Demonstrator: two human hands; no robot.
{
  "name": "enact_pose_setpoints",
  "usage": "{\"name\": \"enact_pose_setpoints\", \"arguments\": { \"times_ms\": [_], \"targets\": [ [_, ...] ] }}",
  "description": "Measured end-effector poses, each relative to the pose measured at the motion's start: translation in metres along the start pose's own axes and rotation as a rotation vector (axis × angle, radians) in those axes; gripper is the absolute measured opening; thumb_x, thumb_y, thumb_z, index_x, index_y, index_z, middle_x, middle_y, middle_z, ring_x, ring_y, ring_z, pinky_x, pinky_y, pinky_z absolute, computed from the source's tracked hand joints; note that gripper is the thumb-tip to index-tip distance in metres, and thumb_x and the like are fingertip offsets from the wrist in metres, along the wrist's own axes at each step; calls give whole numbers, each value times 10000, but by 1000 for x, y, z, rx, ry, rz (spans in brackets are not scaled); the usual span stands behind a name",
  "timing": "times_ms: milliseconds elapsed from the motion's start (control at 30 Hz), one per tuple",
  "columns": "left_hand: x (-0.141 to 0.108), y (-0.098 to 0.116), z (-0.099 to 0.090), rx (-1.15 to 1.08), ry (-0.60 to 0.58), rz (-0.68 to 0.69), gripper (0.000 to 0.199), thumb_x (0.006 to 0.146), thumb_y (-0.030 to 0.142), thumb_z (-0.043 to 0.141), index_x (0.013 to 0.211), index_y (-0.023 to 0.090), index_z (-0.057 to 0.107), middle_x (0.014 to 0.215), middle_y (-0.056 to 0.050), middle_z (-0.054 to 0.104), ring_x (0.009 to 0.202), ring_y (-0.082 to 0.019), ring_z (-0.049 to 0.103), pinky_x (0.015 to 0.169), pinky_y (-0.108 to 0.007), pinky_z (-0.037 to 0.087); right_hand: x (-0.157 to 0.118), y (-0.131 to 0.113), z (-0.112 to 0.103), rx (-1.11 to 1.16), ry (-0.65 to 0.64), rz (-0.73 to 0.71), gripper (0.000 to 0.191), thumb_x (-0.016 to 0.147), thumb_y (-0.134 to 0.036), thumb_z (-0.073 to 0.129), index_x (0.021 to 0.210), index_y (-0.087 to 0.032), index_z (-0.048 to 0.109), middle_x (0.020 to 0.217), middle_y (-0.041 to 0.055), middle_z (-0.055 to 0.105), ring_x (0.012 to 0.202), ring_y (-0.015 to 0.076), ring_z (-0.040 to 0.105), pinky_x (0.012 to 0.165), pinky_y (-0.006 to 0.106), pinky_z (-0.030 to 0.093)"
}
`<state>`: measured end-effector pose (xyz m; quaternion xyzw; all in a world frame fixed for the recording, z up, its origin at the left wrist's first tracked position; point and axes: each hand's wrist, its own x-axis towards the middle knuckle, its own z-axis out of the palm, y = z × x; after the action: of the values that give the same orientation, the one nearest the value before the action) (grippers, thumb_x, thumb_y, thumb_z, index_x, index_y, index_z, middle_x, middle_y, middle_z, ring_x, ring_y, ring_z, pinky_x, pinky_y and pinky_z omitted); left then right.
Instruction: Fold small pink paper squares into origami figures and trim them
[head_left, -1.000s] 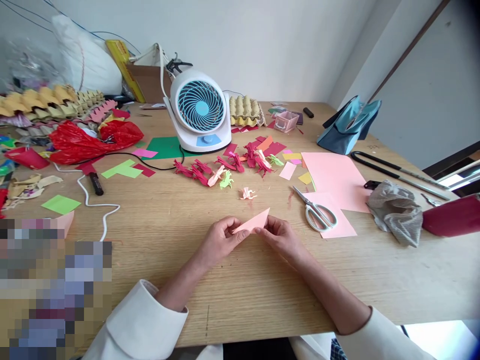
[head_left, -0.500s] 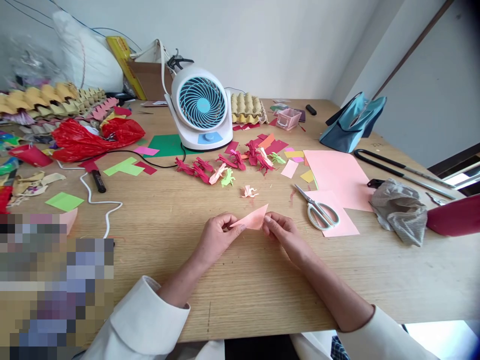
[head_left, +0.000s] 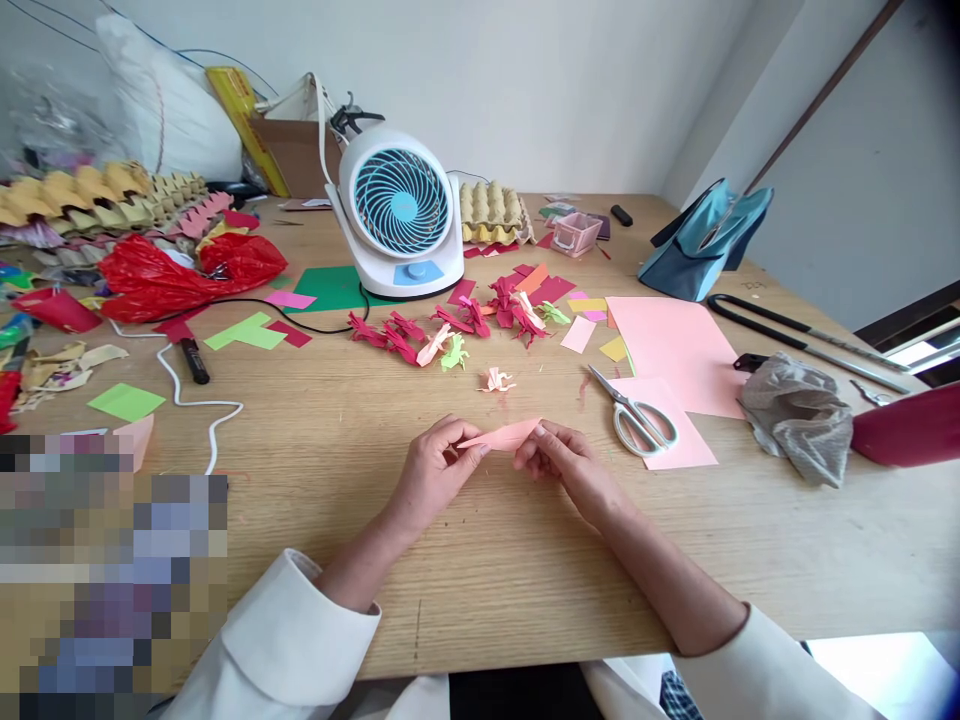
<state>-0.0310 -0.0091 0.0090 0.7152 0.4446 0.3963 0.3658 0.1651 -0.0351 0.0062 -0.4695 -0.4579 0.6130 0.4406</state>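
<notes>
A small folded piece of pink paper point(head_left: 504, 437) is stretched between my two hands, just above the wooden table. My left hand point(head_left: 442, 465) pinches its left end between thumb and fingers. The thumb and curled fingers of my right hand point(head_left: 574, 465) grip its right end. Just beyond the paper lies a small pale pink origami figure point(head_left: 496, 380). Behind that one sit more folded figures, a light green one point(head_left: 454, 352) and several dark red ones point(head_left: 405, 335). White-handled scissors point(head_left: 637, 420) rest to the right of my right hand, partly on a pink sheet point(head_left: 691, 440).
A white fan point(head_left: 403, 215) stands at the back, with egg cartons point(head_left: 493, 212) beside it. A large pink sheet point(head_left: 667, 350), a grey cloth point(head_left: 799, 415) and a blue bag point(head_left: 694, 250) are on the right. Leftward lie a red plastic bag point(head_left: 172, 280), a marker point(head_left: 195, 362) and a white cord point(head_left: 217, 407).
The pink paper's raised upper right corner has come down, so it now looks narrower and flatter. My right fingers have shifted along its right end. My left hand stays nearly in place.
</notes>
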Motion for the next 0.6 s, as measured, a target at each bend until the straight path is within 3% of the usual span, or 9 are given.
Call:
{"name": "enact_pose_setpoints", "arguments": {
  "times_ms": [100,233,367,600],
  "targets": [
    [0,0,-1,-41,-22,-51,172,833,302,600,725,168,619,723,4,538,653,-116,494,601,-213,375,-1,-3,1,-4,9,8,411,856,-580,572,753,-182,599,751,40,681,608,120,498,610,260,384],
    [2,-3,-1,-241,-96,-247,237,840,371,569,768,157,642,632,28,511,522,-88,458,516,-212,370,0,-5,2,-32,-2,-11,379,845,-540,602,716,-184,591,715,19,642,595,113,466,594,254,368],
    [2,-4,1,-418,-91,-375,194,787,343,593,787,153,634,666,13,573,540,-87,481,478,-201,395,1,-4,1,-55,4,-26,364,821,-532,628,710,-187,590,653,-10,552,573,111,412,562,255,320],
    [2,3,3,-431,-103,-426,158,766,297,601,814,147,609,791,-38,670,621,-109,579,484,-196,455,3,2,0,-56,-22,-51,317,826,-497,641,829,-180,632,669,-26,478,580,102,364,549,247,278]
  ]
}}
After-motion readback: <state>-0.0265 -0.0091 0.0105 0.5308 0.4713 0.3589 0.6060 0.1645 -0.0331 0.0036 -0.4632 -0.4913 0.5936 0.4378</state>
